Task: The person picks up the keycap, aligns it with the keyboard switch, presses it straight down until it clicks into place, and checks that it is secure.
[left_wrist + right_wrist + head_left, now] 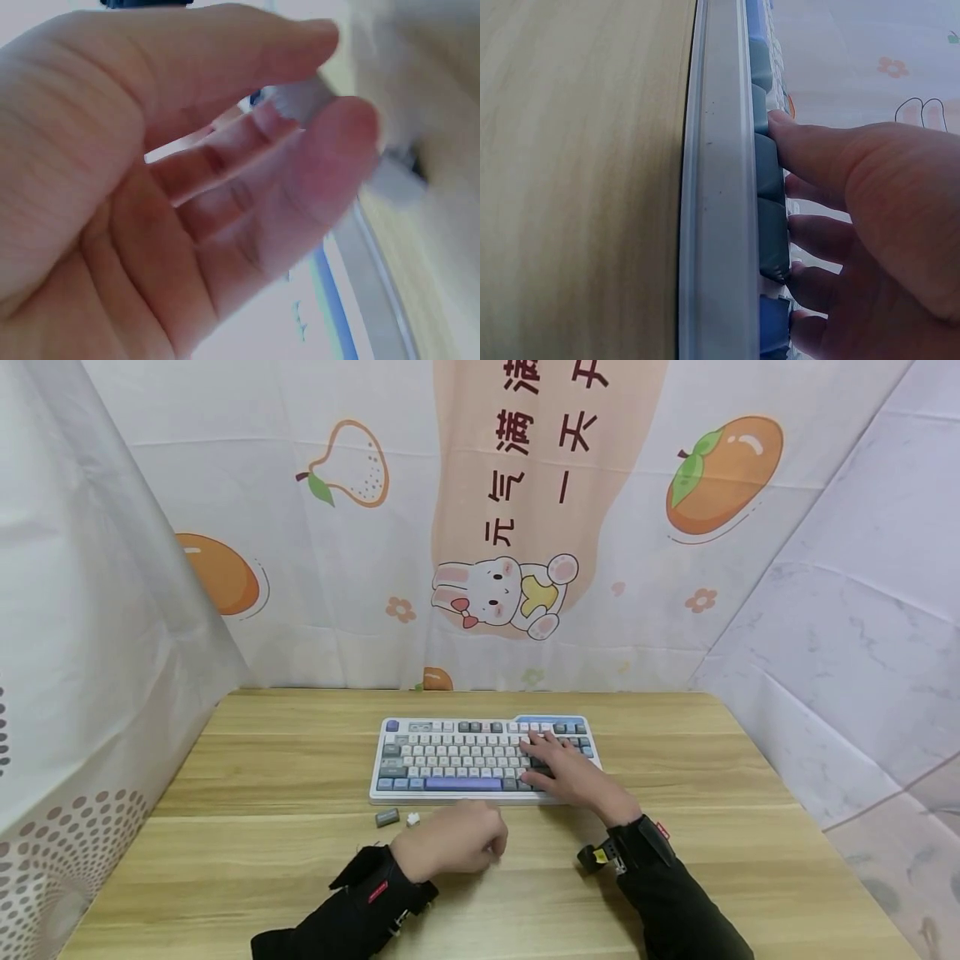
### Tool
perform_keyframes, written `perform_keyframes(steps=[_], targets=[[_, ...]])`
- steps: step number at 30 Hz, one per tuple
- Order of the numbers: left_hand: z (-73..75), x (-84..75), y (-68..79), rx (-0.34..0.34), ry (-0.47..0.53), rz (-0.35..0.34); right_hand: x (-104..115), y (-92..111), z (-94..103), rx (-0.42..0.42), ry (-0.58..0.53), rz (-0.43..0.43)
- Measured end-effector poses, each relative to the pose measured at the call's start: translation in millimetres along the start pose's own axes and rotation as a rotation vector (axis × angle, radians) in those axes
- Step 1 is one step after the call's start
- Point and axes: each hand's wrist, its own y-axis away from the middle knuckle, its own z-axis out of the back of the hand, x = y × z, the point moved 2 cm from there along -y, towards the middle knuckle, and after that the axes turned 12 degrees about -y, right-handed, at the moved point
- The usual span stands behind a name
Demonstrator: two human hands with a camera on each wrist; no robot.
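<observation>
Pinching a small grey cap (306, 99) between the thumb and a finger, the left hand (453, 835) is bent over the table (285, 760) on the near side of the keyboard (480, 762). Its other fingers curl loosely. A blurred pale shape (397, 181) appears just past the fingertips in the left wrist view, too smeared to name.

The right hand (573, 777) rests at the keyboard's right end, fingers spread and grasping nothing, its thumb on the dark keys (771, 176) along the near edge.

The keyboard lies flat near the table's far edge, with pale keys in the middle, grey and blue ones at the sides and a purple spacebar (462, 784). Just off its near edge, toward its left end, lie a grey key (387, 817) and a small white piece (413, 818), close together but apart. Behind the table hangs a white cloth (360, 560) printed with fruit and a rabbit.
</observation>
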Motion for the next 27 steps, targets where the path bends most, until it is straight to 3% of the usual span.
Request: perform_keyframes(steps=[13,27], targets=[[15.8,49.5,12.2,-0.135,0.056,0.25,-3.8,0.6,-1.7,0.005,-0.006,-0.018],[13.7,71.1,19.1,-0.249,-0.058,0.353,-1.9,0.5,-0.7,-0.004,-0.005,0.002]])
